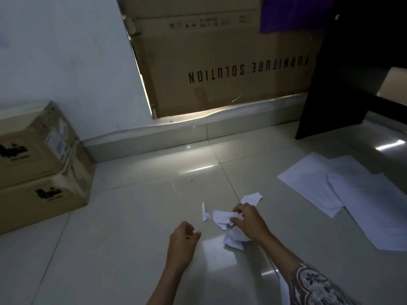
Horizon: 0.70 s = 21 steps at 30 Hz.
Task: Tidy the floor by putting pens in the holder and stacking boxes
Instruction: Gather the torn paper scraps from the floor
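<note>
Now, low in the frame, the right hand (pixel 247 223) is pinching torn paper scraps (pixel 222 217); the left hand (pixel 184 237) is hanging loosely curled, its grip empty; loose pieces are likely slipping free.

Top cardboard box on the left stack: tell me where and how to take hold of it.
Grip the top cardboard box by its two short ends, one hand on each, coming from above and in front. It is long and flat, lies level on the lower box, and its far side appears close to the wall, so that side offers little room.
</note>
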Each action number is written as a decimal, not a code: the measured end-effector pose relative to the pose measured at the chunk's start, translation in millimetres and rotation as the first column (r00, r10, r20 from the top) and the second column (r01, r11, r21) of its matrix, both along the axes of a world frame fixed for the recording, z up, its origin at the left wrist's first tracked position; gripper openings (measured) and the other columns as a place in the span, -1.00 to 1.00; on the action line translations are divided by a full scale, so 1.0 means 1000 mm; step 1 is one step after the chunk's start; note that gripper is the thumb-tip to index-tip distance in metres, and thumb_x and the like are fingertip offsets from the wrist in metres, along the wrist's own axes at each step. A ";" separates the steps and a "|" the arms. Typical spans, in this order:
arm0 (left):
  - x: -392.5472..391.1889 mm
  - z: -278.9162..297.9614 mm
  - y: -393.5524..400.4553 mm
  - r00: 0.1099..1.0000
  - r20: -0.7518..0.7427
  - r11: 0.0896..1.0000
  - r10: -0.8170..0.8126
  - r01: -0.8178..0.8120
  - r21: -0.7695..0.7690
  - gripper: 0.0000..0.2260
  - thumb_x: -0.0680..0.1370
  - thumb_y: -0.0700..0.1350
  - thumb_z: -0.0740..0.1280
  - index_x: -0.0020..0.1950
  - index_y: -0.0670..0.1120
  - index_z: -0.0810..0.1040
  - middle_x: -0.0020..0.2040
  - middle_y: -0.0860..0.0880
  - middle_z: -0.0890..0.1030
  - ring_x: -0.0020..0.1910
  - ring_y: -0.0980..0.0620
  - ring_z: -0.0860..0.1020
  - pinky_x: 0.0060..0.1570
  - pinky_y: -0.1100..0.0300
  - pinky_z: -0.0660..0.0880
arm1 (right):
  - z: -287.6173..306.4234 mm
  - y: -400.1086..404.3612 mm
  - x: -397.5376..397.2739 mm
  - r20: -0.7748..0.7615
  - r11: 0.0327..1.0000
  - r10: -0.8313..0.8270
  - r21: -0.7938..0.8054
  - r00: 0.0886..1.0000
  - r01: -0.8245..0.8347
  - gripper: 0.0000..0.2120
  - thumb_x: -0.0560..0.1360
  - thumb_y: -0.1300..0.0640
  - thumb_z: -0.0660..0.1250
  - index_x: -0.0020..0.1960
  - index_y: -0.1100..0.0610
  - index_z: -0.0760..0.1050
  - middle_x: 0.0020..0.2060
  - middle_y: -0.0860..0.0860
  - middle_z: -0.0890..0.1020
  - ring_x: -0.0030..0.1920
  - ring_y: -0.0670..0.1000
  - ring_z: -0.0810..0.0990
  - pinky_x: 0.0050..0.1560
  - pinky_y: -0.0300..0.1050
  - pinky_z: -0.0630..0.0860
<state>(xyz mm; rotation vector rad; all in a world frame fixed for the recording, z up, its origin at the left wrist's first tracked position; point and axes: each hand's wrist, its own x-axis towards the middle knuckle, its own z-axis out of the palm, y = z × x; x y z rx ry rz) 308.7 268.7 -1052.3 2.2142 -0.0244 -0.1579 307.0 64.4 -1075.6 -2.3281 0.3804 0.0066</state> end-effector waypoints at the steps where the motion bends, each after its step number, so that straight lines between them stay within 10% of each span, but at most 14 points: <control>1: 0.000 -0.009 0.001 1.000 -0.014 1.000 -0.013 0.013 0.001 -0.90 0.47 -0.17 0.38 -0.13 -0.16 0.48 -0.24 -0.06 0.55 -0.25 0.00 0.49 -0.24 0.22 0.36 | -0.006 0.003 0.006 -0.019 0.998 0.035 -0.050 0.999 -0.036 -0.71 0.46 0.12 0.32 0.15 0.19 0.47 0.15 0.14 0.49 0.20 0.12 0.42 0.10 -0.06 0.41; 9: 0.024 -0.054 0.001 0.999 -0.045 1.000 -0.002 0.002 0.002 -0.91 0.47 -0.18 0.36 -0.14 -0.12 0.46 -0.23 -0.04 0.56 -0.15 -0.07 0.55 -0.18 0.21 0.38 | -0.044 0.020 0.029 -0.081 0.956 0.040 -0.287 0.996 -0.062 -0.67 0.49 0.07 0.23 0.24 0.10 0.37 0.22 0.10 0.37 0.25 0.08 0.31 0.13 -0.09 0.37; 18: 0.036 -0.072 -0.023 1.000 -0.001 0.985 0.013 -0.013 -0.174 -0.89 0.47 -0.21 0.36 -0.05 -0.10 0.46 -0.20 0.01 0.53 -0.19 -0.01 0.50 -0.23 0.34 0.39 | -0.052 0.014 0.037 0.100 0.978 -0.041 0.206 0.994 0.020 -0.79 0.46 0.47 0.20 0.08 0.40 0.48 -0.11 0.29 0.60 -0.32 -0.27 0.51 -0.24 -0.36 0.36; 21: 0.036 -0.066 -0.030 0.998 -0.042 0.953 -0.037 0.023 -0.301 -0.81 0.48 -0.13 0.38 0.05 -0.04 0.46 -0.08 0.06 0.56 -0.12 0.09 0.53 -0.23 0.40 0.43 | -0.034 0.013 0.034 0.159 0.962 -0.004 0.271 0.987 -0.040 -0.76 0.38 0.38 0.36 -0.02 0.15 0.49 -0.25 0.03 0.56 -0.25 -0.16 0.54 -0.23 -0.35 0.47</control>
